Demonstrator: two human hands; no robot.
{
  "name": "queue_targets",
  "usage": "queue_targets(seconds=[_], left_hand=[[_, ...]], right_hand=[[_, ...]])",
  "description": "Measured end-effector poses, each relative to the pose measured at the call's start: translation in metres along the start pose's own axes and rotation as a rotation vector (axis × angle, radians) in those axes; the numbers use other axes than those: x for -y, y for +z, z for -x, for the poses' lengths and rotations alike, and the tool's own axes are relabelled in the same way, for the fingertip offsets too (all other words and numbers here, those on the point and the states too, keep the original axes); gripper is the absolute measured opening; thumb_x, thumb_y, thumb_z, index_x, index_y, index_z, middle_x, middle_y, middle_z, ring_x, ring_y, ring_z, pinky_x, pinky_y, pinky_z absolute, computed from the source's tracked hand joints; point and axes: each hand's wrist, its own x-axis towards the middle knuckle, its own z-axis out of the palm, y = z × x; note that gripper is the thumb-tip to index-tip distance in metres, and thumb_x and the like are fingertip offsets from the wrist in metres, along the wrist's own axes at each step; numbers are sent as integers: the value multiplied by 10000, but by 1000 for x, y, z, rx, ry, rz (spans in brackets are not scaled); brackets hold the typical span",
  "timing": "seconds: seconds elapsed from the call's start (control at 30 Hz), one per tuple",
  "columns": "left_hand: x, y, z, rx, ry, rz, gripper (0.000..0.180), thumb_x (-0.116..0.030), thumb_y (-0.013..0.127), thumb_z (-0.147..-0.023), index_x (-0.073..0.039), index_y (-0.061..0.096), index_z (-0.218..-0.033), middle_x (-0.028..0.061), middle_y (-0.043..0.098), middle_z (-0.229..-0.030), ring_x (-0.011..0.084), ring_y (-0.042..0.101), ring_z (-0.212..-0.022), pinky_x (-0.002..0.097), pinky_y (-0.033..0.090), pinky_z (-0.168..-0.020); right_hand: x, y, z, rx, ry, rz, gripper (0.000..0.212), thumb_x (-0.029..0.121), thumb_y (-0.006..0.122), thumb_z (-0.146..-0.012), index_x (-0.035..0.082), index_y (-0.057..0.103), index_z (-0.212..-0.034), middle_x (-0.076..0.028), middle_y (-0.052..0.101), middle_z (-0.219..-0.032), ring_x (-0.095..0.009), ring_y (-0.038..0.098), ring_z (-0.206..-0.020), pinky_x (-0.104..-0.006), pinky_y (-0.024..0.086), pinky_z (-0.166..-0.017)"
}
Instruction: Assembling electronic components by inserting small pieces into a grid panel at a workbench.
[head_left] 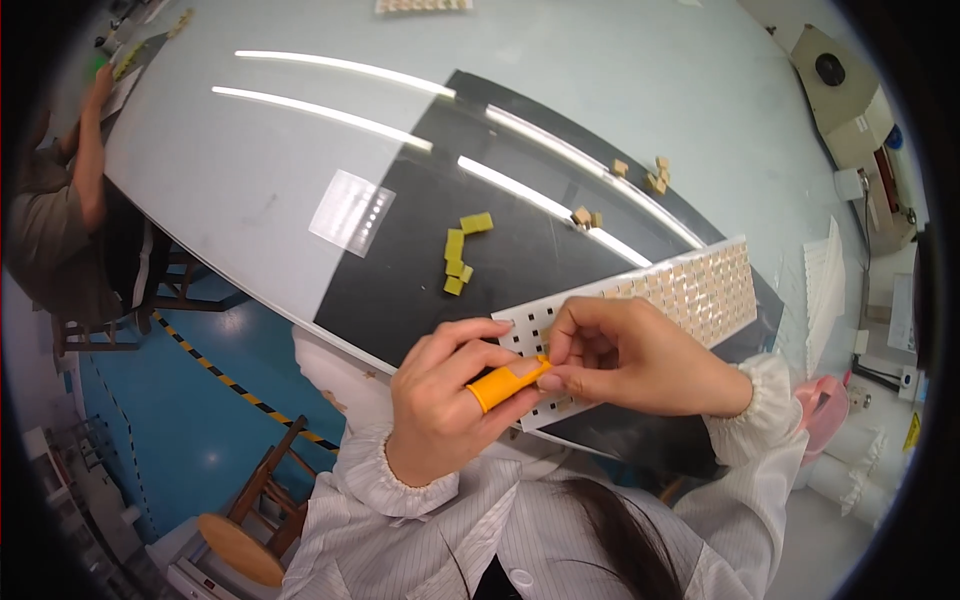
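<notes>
An orange, sleeve-like plastic piece (500, 387) sits along a finger of my left hand (445, 395), whose bent fingers and thumb close around it. At the tip of that piece my right hand (640, 360) pinches with thumb and forefinger; whatever small thing is between them is hidden. Under both hands lies a white board (570, 318) with rows of square holes. Small beige pieces fill many holes toward its far right end, while dark holes show at the end near my left hand. My hands cover part of the board's near side.
Yellow-green blocks (454, 245) lie on the black mat (400, 290) beyond my left hand. Small tan blocks (660, 175) are scattered farther right. A clear sheet (352, 212) rests across the mat's left edge. Another person (70, 210) sits at far left; a wooden stool (240, 548) stands lower left.
</notes>
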Motion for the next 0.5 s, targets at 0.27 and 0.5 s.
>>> queue_targets(seconds=[0.27,0.5], left_hand=[[4,11,8,-85,70,81,217,-112,826,-614,-66,721,-799,6,662,-853,217,652,-956,332,526,-727],[4,13,12,-109,67,75,220,-131,811,-652,-56,707,-830,36,661,-892,227,649,-971,334,535,-775]], right_hand=[[-16,16,18,-179,-209,189,273,29,799,-773,2,576,-927,-53,633,-881,-95,651,-781,-222,542,-680],[-17,21,20,-264,-306,297,234,22,796,-765,-14,597,-884,-87,649,-848,-147,668,-745,-256,539,-652]])
